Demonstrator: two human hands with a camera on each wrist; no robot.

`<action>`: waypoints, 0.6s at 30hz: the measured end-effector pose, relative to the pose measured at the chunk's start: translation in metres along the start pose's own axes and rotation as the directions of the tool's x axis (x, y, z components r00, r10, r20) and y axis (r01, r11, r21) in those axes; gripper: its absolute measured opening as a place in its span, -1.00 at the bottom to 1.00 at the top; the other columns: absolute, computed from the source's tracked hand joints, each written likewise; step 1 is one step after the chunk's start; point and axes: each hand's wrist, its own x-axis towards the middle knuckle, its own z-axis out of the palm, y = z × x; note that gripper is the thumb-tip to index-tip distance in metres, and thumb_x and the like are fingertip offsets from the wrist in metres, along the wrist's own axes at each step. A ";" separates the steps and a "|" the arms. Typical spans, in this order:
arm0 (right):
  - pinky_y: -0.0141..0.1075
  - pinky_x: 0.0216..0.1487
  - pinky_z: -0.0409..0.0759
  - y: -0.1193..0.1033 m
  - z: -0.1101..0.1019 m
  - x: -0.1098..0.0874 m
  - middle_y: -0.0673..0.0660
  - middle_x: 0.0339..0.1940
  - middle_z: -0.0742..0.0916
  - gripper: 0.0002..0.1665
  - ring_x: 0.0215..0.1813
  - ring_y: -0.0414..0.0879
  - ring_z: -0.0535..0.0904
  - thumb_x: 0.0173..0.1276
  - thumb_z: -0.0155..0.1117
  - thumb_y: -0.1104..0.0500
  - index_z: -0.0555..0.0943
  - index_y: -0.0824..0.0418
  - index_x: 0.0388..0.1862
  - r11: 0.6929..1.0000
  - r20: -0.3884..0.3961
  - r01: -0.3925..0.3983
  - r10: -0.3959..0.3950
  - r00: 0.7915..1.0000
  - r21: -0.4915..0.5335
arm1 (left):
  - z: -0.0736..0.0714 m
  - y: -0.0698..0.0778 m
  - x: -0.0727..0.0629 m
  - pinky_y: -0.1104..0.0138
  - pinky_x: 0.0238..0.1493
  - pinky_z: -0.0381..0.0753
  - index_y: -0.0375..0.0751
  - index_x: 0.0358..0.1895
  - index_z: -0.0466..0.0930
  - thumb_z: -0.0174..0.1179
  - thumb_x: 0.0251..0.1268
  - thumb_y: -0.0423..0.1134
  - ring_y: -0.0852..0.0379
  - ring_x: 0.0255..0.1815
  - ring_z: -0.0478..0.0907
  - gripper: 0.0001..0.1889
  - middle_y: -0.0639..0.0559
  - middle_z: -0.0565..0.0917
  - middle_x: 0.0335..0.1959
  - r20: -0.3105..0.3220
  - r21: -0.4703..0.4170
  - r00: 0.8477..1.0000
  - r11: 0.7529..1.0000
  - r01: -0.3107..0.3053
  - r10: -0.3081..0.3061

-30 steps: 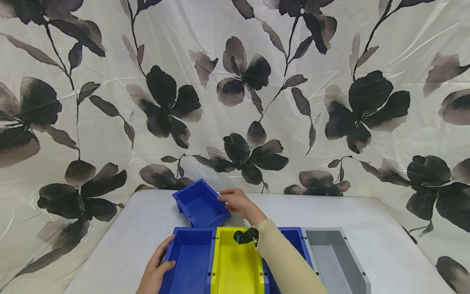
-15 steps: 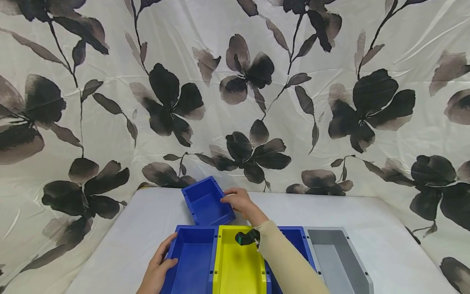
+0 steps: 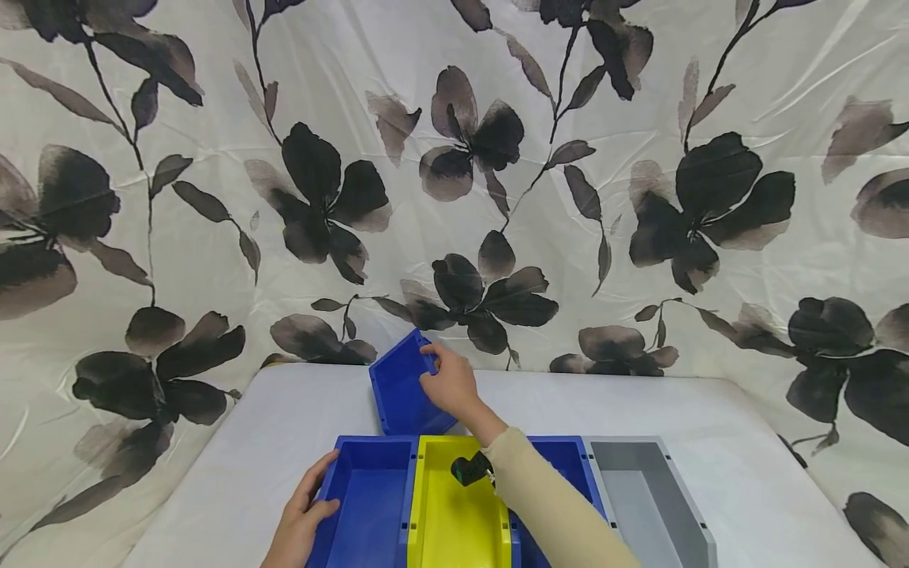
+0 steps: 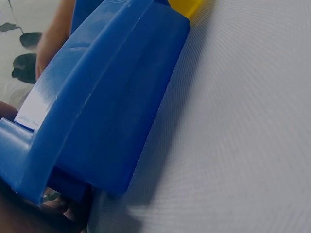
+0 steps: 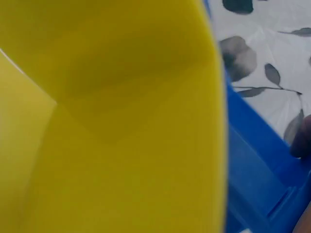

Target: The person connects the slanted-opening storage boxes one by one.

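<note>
My right hand (image 3: pixel 450 386) pinches the rim of a small blue bin (image 3: pixel 394 383), which stands tilted behind the row of bins. In the right wrist view, part of this small blue bin (image 5: pixel 257 160) shows beyond the yellow wall, with a fingertip at its edge. My left hand (image 3: pixel 301 513) holds the left side of the long blue bin (image 3: pixel 372 505), its thumb over the rim. The left wrist view shows a blue bin wall (image 4: pixel 116 97) close up, and the fingers are mostly hidden there.
A yellow bin (image 3: pixel 458 513) adjoins the long blue bin. To its right are another blue bin (image 3: pixel 564 457), partly behind my right sleeve (image 3: pixel 554 497), and a grey bin (image 3: pixel 639 481). All stand on a white table (image 3: pixel 753 473) before a floral cloth (image 3: pixel 582 189).
The small blue bin has shifted right and tipped up more steeply on its side. My right hand has turned and risen with it. The left hand stays on the long blue bin.
</note>
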 end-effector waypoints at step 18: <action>-0.29 -0.52 0.23 -0.047 -0.117 -0.003 0.03 -0.62 0.41 -0.45 -0.57 -0.14 0.26 0.11 0.18 0.37 0.63 0.14 0.14 0.987 -0.185 0.025 0.006 0.983 0.162 | -0.001 -0.002 -0.001 -0.25 0.10 0.35 -0.11 0.49 0.12 -0.03 0.29 -0.44 -0.45 0.36 0.15 -0.33 -0.38 0.17 0.43 -0.005 0.002 1.000 1.000 -0.019 0.019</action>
